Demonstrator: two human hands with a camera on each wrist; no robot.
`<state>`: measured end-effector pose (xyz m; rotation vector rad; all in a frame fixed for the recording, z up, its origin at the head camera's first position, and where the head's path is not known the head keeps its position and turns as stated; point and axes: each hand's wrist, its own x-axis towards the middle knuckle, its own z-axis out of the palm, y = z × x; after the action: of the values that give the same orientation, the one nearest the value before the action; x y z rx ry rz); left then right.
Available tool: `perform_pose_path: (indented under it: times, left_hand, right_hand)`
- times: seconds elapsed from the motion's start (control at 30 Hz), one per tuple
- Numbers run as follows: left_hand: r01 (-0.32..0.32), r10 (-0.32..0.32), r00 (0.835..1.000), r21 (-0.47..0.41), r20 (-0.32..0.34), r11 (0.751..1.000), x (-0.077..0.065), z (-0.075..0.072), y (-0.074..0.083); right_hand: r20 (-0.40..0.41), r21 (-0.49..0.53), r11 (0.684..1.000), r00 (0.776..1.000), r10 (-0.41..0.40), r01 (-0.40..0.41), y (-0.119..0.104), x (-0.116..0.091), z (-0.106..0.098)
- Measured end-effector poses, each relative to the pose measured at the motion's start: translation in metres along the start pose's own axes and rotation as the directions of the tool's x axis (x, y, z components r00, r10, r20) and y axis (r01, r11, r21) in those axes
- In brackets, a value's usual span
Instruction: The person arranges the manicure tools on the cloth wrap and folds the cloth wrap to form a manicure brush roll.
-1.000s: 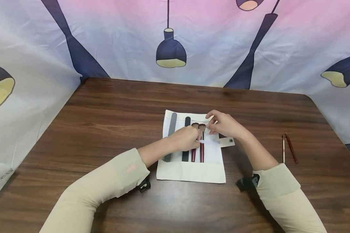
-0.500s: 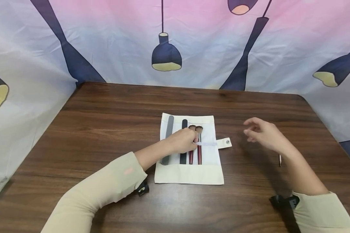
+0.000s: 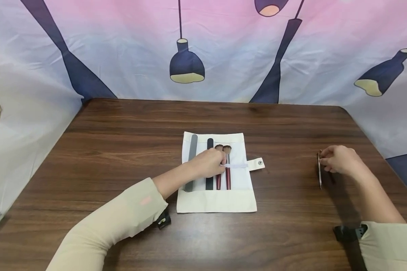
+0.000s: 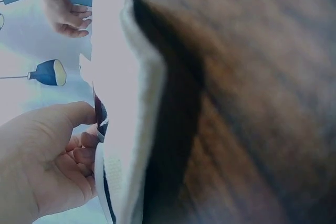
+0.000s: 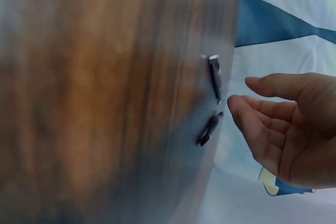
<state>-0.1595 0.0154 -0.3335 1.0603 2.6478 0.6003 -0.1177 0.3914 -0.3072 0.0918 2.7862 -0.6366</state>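
A cream fabric roll-up pouch [image 3: 217,203] lies unfolded on the table. It holds a grey flat strip [image 3: 193,145] with rounded ends, a black flat strip [image 3: 209,183] and two makeup brushes [image 3: 228,177] with dark red handles. My left hand [image 3: 208,162] reaches over the pouch and pinches its white elastic band [image 3: 236,165] by the brushes; the fingertips are partly hidden. Far to the right, my right hand [image 3: 340,161] hovers at two slim tools. In the right wrist view, thumb and fingers stand apart beside a dark slim tool [image 5: 214,77] and a shorter-looking one [image 5: 210,128].
A snap tab [image 3: 257,164] sticks out from the pouch's right side. The dark wooden table [image 3: 132,135] has rounded far corners. Behind it hangs a cloth backdrop [image 3: 224,49] printed with lamps.
My right hand has left the pouch and travelled right to the slim tools. The left hand stays at the elastic band. The head view has shifted slightly.
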Motion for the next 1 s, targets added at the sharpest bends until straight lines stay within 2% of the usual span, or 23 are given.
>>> perform_pose_path:
  times: [0.13,0.27,0.37,0.57,0.77,0.93,1.0]
  left_hand:
    - [0.008,-0.008,1.0,0.007,0.008,1.0,-0.002,0.003,-0.002]
    - [0.0,0.0,1.0,0.01,0.009,1.0,-0.002,0.004,-0.003]
    - [-0.005,0.005,1.0,0.022,0.01,1.0,0.0,0.003,-0.003]
    - [-0.017,0.017,1.0,0.044,0.006,0.999,0.005,-0.002,-0.003]
    - [-0.025,0.024,1.0,0.05,0.017,0.998,0.004,-0.002,-0.003]
    - [-0.049,0.045,0.998,0.142,0.033,0.989,0.001,-0.001,0.003]
    - [-0.052,0.052,0.999,0.186,0.008,0.981,0.001,-0.001,0.006]
  right_hand:
    - [0.076,0.01,0.999,0.997,0.031,-0.031,0.001,0.007,0.002]
    - [0.117,-0.027,0.997,0.99,0.077,-0.074,-0.001,0.01,0.004]
    - [0.111,-0.069,0.993,0.988,0.105,-0.098,-0.004,0.013,0.003]
    - [0.066,-0.039,0.993,0.991,0.114,-0.112,-0.01,0.018,0.002]
    - [0.087,-0.075,0.992,0.99,0.109,-0.103,-0.012,0.018,0.004]
    - [0.077,-0.062,0.993,0.992,0.101,-0.096,-0.01,0.019,0.004]
    - [0.043,-0.034,0.996,0.995,0.087,-0.086,-0.011,0.02,0.004]
